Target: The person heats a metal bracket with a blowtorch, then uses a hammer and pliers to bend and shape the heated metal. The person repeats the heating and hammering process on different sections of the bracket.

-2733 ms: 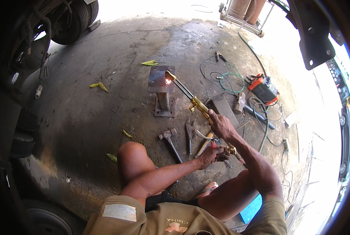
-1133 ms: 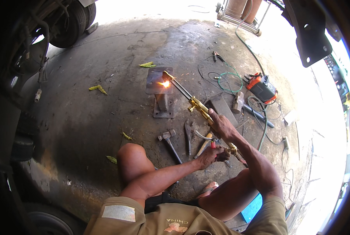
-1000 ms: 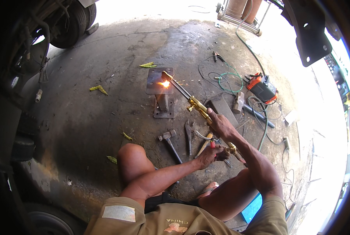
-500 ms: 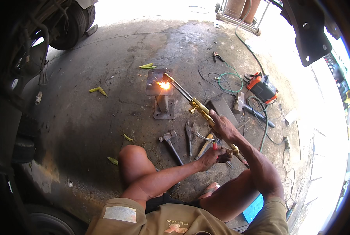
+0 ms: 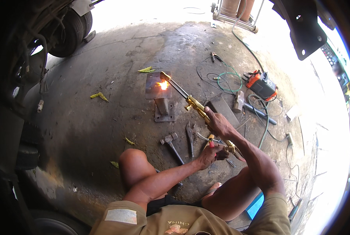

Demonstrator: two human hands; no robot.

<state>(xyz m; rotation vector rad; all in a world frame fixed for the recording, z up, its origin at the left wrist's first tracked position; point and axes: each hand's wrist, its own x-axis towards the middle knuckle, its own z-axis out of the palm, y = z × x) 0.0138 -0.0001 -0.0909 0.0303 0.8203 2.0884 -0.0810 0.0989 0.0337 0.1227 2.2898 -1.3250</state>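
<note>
My right hand [image 5: 219,123] is closed round the handle of a brass cutting torch [image 5: 200,109]. The torch head reaches over a steel plate [image 5: 152,93] of a rusty bracket on the ground, and a bright orange glow with sparks [image 5: 163,85] burns just under the tip. My left hand [image 5: 209,156] is closed near the torch's rear end, gripping a small red object [image 5: 211,143] that pokes up from its fingers. The bracket's lower base plate [image 5: 165,117] lies nearer to me. Beside my hands lie a hammer [image 5: 169,138] and dark pliers [image 5: 190,137].
A sledgehammer [image 5: 239,101], an orange-and-black machine [image 5: 262,85] and coiled cables [image 5: 231,80] lie to the right. Gas cylinders [image 5: 230,8] stand on a cart far off. Wheels [image 5: 67,33] are at the upper left; a metal bracket [image 5: 301,29] hangs at the upper right.
The view has shifted slightly. My left hand and the red object have moved a little left along the torch's rear. The glow at the plate continues, with the torch tip still over it.
</note>
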